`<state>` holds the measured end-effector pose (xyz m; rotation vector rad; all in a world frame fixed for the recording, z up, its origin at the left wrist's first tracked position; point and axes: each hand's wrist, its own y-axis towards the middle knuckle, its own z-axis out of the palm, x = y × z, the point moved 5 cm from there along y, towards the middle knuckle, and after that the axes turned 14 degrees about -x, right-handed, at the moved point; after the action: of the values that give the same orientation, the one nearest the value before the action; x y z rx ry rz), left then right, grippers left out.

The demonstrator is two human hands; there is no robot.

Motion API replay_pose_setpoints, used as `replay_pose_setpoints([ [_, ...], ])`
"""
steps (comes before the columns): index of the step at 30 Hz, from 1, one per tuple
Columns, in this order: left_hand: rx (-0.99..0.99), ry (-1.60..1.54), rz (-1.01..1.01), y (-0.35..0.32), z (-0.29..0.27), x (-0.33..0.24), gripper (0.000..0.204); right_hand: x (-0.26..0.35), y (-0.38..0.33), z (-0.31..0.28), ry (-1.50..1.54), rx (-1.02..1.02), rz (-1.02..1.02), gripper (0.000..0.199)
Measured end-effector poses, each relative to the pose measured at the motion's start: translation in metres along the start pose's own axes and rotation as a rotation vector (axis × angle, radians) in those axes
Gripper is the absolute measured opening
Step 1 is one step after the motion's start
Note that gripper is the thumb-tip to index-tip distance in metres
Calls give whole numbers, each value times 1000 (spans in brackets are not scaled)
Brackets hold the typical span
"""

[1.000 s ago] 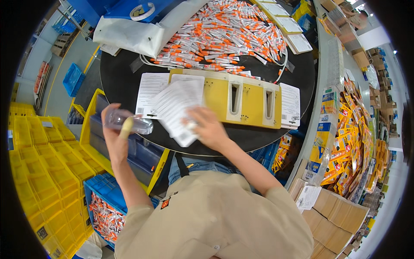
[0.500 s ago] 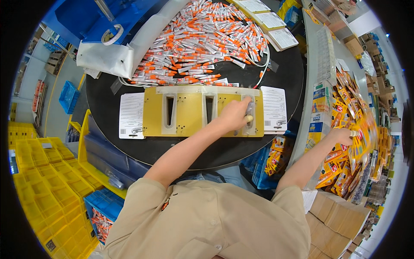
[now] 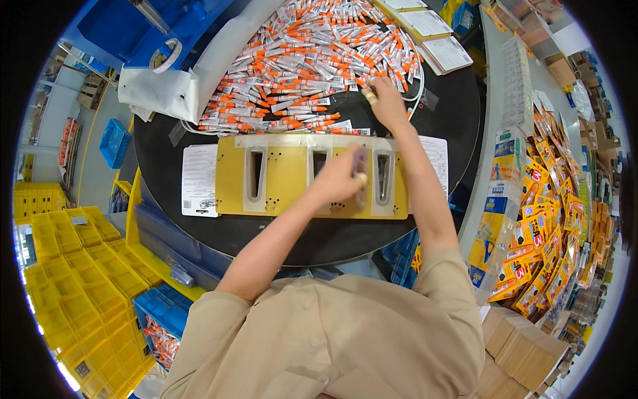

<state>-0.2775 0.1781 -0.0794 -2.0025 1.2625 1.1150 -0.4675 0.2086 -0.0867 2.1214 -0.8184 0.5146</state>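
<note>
Across the middle of the round black table lies a yellow board with three clear-lined slots. My left hand is over it, between the middle and right slots. It is closed around a clear plastic blister shell, blurred by motion. My right hand reaches past the board to the near right edge of a heap of white tubes with orange caps. Its thumb and fingers look apart, close to the nearest tubes. Printed white cards stick out from under the board's left end, and others from its right end.
Orange-and-yellow blister packs are piled on the right-hand bench. Stacked cards sit at the table's far right. A white cord edges the tube heap. Yellow crates and a blue bin stand at the left.
My right hand has left the blister packs on the right and moved to the tubes. My left hand has moved left from the right slot, which now shows uncovered.
</note>
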Motion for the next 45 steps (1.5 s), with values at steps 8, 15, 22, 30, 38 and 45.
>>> replay_pose_setpoints([
  [8,-35,494,-76,0,-53,39,52,64,-140,-108,-106,138,-338,33],
  [15,-79,422,-172,-29,-95,57,54,72,-115,-89,-274,186,-198,21],
  [22,-251,266,-38,-44,-145,88,37,64,-13,54,-6,-174,-104,17],
  [30,-147,665,-281,-46,-183,105,51,72,18,72,-205,-50,-235,16],
  [38,-535,422,203,12,-203,94,20,126,-53,-11,39,517,-330,18],
  [45,-427,723,341,119,-183,118,26,101,-93,-25,81,242,-234,28],
])
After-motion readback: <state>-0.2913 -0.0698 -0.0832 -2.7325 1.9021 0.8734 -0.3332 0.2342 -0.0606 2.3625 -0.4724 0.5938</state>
